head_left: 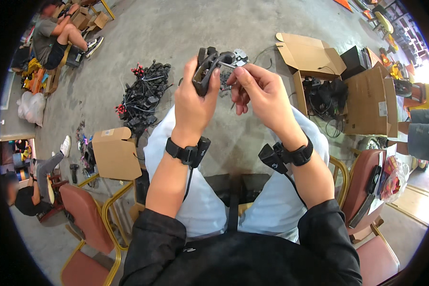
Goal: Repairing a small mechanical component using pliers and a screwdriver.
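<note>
My left hand (195, 97) is closed around a black plastic part (203, 78), a chunky curved body with a lever-like arm, raised above my knees. At its right end shows a silver metal piece (241, 56). My right hand (260, 88) pinches a thin metal rod (228, 65) between thumb and forefinger, its tip reaching against the black part. The other right fingers curl below, and a slim point (233, 106) shows under them; I cannot tell whether it belongs to the rod.
A pile of black parts with red-tipped cables (148, 95) lies on the floor ahead left. Ahead right stands an open cardboard box (302, 97) of black cables. Chairs (88, 214) flank me, a cardboard piece (115, 153) beside the left one. Two people sit at left.
</note>
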`<state>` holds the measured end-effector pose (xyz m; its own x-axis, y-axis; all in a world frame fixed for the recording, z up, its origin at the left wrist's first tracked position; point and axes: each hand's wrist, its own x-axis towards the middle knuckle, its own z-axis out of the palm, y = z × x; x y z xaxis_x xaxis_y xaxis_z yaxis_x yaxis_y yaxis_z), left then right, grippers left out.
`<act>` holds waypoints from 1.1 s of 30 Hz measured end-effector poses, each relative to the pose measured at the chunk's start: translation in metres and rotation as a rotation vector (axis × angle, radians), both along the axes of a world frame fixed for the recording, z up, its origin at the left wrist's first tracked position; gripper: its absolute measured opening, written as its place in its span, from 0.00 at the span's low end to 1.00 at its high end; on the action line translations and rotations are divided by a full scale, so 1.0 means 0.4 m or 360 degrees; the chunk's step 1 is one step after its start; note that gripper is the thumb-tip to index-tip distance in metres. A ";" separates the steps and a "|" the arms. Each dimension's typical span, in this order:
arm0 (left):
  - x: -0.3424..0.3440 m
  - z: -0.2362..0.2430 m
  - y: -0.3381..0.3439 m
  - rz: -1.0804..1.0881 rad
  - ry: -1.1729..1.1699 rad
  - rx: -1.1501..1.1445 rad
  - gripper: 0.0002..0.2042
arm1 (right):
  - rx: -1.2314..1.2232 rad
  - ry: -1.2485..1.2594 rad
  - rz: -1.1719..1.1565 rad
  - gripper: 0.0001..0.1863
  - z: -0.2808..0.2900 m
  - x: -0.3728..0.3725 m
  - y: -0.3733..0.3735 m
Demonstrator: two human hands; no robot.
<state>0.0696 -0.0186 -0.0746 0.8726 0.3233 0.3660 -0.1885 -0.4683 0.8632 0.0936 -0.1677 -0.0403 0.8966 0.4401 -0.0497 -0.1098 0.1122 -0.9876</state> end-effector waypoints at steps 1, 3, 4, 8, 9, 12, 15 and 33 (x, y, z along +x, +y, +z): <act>0.003 0.002 0.000 -0.0002 -0.0013 0.0004 0.19 | -0.0014 0.0025 0.0008 0.16 0.003 0.000 0.002; 0.002 0.003 -0.003 0.0025 -0.0029 0.0039 0.19 | -0.0006 0.0062 0.0012 0.17 0.011 -0.001 0.000; 0.000 0.003 -0.004 0.0006 -0.0044 0.0045 0.20 | 0.0051 0.0185 0.0039 0.17 0.015 -0.002 -0.003; -0.004 0.003 -0.003 -0.0034 -0.0108 0.0117 0.20 | 0.0110 0.0455 0.0130 0.18 0.029 0.001 -0.022; -0.002 0.003 -0.002 -0.0002 -0.0222 0.0267 0.20 | 0.0191 0.0521 0.0199 0.18 0.029 0.000 -0.023; 0.009 0.004 0.003 0.0034 -0.0346 0.0445 0.20 | 0.0132 0.0421 0.0061 0.16 0.018 -0.005 -0.009; 0.007 0.003 0.002 0.0023 -0.0262 0.0379 0.21 | -0.0230 -0.0240 -0.0262 0.10 -0.004 -0.013 0.010; 0.002 0.002 0.003 -0.0097 -0.0032 -0.0090 0.18 | -0.0052 -0.0006 -0.0087 0.15 0.001 -0.012 0.001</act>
<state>0.0703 -0.0175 -0.0739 0.8841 0.2902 0.3663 -0.2328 -0.4062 0.8836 0.0888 -0.1675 -0.0399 0.9193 0.3889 -0.0596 -0.1006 0.0859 -0.9912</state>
